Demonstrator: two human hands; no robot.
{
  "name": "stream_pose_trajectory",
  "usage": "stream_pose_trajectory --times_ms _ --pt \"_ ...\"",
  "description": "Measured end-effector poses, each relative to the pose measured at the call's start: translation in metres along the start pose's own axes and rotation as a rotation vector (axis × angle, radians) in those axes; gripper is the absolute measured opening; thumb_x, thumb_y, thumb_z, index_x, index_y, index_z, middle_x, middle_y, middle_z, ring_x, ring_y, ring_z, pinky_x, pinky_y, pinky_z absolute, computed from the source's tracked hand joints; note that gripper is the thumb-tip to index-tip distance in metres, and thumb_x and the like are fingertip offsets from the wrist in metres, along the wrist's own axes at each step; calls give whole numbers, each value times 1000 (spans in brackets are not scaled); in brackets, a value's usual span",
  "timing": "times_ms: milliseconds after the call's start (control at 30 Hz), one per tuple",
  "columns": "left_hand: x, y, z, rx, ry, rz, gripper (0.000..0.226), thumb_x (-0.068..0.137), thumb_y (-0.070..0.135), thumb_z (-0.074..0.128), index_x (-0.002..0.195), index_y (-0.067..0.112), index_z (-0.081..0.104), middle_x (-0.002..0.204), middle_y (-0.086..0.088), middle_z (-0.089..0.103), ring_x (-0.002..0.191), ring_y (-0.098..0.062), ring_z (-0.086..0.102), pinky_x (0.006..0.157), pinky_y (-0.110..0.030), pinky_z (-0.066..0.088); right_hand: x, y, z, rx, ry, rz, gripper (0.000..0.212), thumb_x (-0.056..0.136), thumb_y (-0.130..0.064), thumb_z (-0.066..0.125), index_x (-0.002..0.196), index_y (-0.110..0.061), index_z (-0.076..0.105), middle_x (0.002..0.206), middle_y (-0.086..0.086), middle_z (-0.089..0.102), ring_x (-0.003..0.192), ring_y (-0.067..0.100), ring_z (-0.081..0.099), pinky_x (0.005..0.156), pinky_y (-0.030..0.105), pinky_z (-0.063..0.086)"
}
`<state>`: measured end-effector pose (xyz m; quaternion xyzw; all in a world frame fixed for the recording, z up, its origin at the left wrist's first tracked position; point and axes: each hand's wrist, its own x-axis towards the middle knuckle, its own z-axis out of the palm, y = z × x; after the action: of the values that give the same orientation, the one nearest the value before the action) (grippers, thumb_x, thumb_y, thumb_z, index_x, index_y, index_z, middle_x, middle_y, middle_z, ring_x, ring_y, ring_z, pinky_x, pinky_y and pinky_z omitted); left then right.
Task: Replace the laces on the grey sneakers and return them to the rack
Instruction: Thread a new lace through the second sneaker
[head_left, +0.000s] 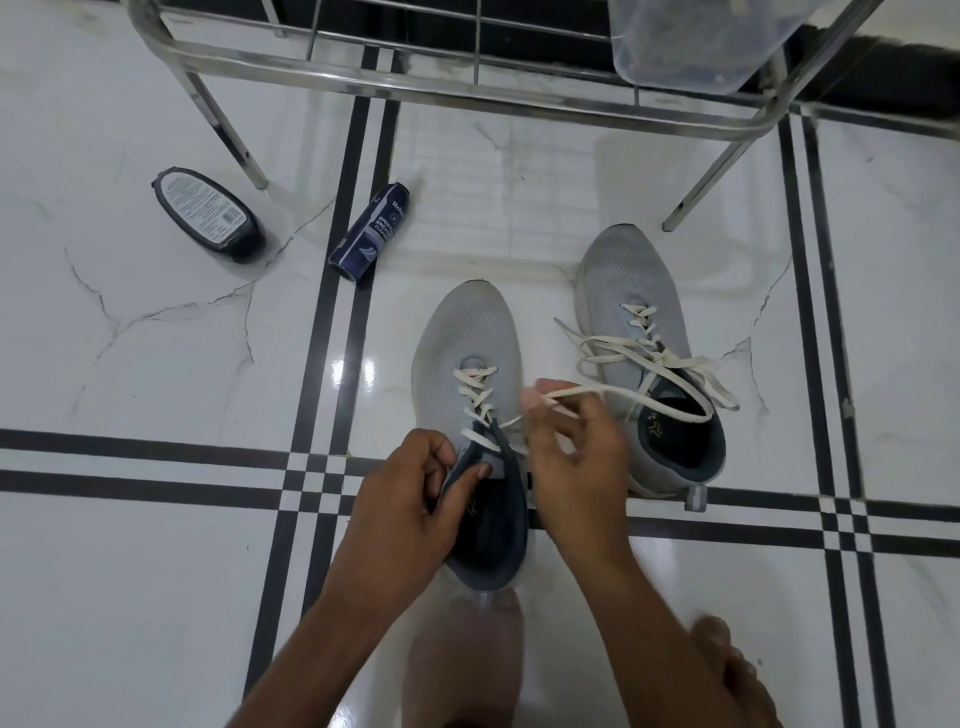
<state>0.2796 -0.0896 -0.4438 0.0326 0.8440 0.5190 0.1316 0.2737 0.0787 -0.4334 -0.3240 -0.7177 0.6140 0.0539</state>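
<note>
Head view: left hand (410, 493) fingers grip the near sneaker's (467, 364) tongue; right hand (574, 441) fingers pinch the lace (639, 392), which may snag the far sneaker's (628, 280) loose laces just beyond.

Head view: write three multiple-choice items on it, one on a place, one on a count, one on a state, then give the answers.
1. Where does the blue spray can lie?
A. on the rack
B. on the floor, left of the sneakers
C. inside a sneaker

2. How many grey sneakers stand on the floor?
A. one
B. two
C. three

3. What is the right hand doing?
A. pinching a white lace
B. resting flat on the floor
C. holding the spray can

Answers:
1. B, it lies on its side on the tiles near a rack leg.
2. B, a left sneaker and a right sneaker.
3. A, its fingers pinch the lace of the left sneaker, while the left hand holds that shoe's tongue.
</note>
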Motion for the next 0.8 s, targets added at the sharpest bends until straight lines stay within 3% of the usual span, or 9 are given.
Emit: stream_pose_trajectory --times_ms 67,167,333,433,567,667,733,800 --pt "0 -1 -1 18 2 11 22 98 32 76 93 29 54 69 5 53 58 -16 52 53 -24 46 1 1 1 -106 -119 3 5 96 -28 81 101 -27 81 106 -10 81 105 3 75 96 30 60" --pt "-1 0 1 -6 -5 -13 21 99 32 75 93 27 56 67 3 53 57 -18 52 54 -33 50 -3 0 2 -192 22 -111 10 99 -19 77 92 -19 84 89 -11 79 91 3 75 88 25 59" --pt "2 0 5 14 -8 12 19 102 30 70 93 27 54 64 8 53 55 -14 51 53 -19 42 1 8 6 -177 11 81 28 109 -27 61 95 -25 84 90 -10 81 93 9 76 93 42 61" --pt "2 2 6 15 -12 6 19 102 31 69 92 26 54 65 8 52 56 -16 51 52 -19 43 8 7 2 -156 -38 191 35 111 -34 57 93 -23 84 89 -6 82 91 18 79 94 50 62" --pt "3 0 5 3 9 -21 22 102 29 72 91 26 53 63 5 50 55 -13 49 52 -26 46 9 -8 -11 97 -158 367 33 112 -32 56 110 -10 81 102 5 83 99 24 80 98 49 63" --pt "2 -2 2 -35 22 -22 23 100 31 74 91 24 54 60 3 47 53 -10 46 52 -29 46 16 -22 -24 337 -32 343 33 111 -29 54 122 -3 71 115 6 81 109 26 78 101 46 62" --pt "-1 3 2 -53 17 -49 23 98 35 76 92 25 55 61 3 49 52 -9 47 52 -22 44 22 -36 -33 473 67 326 36 112 -37 51 125 -8 67 109 6 82 102 22 79 95 41 63" --pt "0 11 -5 -55 68 -13 24 95 40 77 97 27 58 68 2 53 54 -11 51 52 -20 44 22 -52 -40 460 72 258 38 112 -43 46 121 -13 67 86 0 78 78 15 75 79 31 61"
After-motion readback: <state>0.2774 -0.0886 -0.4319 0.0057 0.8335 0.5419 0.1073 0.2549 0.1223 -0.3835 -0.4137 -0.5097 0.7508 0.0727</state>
